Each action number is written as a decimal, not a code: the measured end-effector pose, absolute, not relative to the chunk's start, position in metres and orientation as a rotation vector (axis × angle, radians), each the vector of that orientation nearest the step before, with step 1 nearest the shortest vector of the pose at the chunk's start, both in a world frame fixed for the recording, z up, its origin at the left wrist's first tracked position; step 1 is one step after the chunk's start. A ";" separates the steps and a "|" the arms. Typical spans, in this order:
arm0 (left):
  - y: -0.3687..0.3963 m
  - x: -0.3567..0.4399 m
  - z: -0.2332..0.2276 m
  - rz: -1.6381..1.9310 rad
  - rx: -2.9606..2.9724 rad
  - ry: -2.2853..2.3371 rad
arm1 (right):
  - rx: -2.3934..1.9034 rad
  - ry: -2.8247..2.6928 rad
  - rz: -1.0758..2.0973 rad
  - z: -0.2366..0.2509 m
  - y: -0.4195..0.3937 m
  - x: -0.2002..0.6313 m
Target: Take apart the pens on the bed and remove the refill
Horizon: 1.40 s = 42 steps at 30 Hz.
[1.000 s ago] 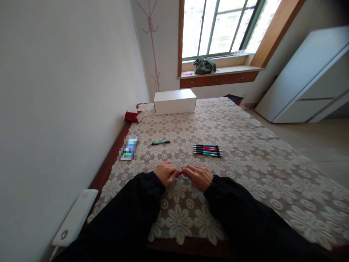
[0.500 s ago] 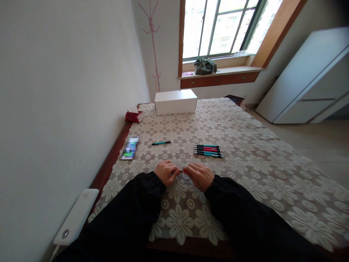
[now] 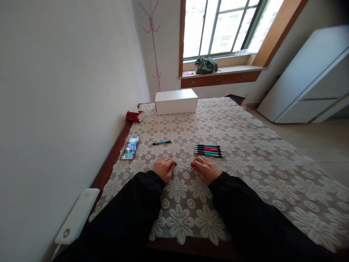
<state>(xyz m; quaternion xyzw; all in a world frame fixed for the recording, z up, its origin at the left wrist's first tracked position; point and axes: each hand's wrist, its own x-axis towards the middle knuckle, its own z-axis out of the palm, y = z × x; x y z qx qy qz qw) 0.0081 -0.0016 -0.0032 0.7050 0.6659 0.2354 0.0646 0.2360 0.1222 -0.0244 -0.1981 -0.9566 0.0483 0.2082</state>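
My left hand (image 3: 164, 169) is closed in a pinch over the tablecloth. From its fingertips a thin white pen refill (image 3: 181, 167) sticks out toward the right; the part inside the fingers is hidden. Opposite it, my right hand (image 3: 207, 170) grips a red pen barrel (image 3: 192, 166), of which only a small bit shows. A short gap separates the refill's end from the barrel. Just beyond my right hand lies a row of several pens (image 3: 208, 150), teal and red with black ends. A single teal and black pen (image 3: 161, 143) rests beyond my left hand.
A phone with a blurred screen (image 3: 131, 148) lies at the left of the floral tablecloth (image 3: 180, 220). Farther back are a red tissue pack (image 3: 134, 116) and a long white box (image 3: 176, 104). A white power strip (image 3: 77, 216) sits by the left wall.
My hands have drawn apart, the right one moving right and the left slightly left. The white refill now shows between them, out of the red barrel.
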 end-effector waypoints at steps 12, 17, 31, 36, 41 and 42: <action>-0.002 0.008 -0.005 0.742 2.196 1.860 | -0.445 -2.549 0.212 -0.020 0.113 0.230; -0.002 0.009 -0.011 0.813 2.208 1.751 | -0.390 -2.605 0.263 -0.022 0.099 0.222; 0.000 0.000 -0.007 0.691 2.170 1.915 | -0.747 -2.700 0.304 -0.019 0.111 0.230; 0.000 -0.001 -0.007 0.796 2.186 1.915 | -0.731 -2.693 0.316 -0.021 0.111 0.230; 0.001 0.003 -0.012 0.821 2.271 1.803 | -0.616 -2.682 0.349 -0.022 0.107 0.227; 0.001 0.004 -0.013 0.811 2.275 1.802 | -0.604 -2.686 0.346 -0.022 0.107 0.227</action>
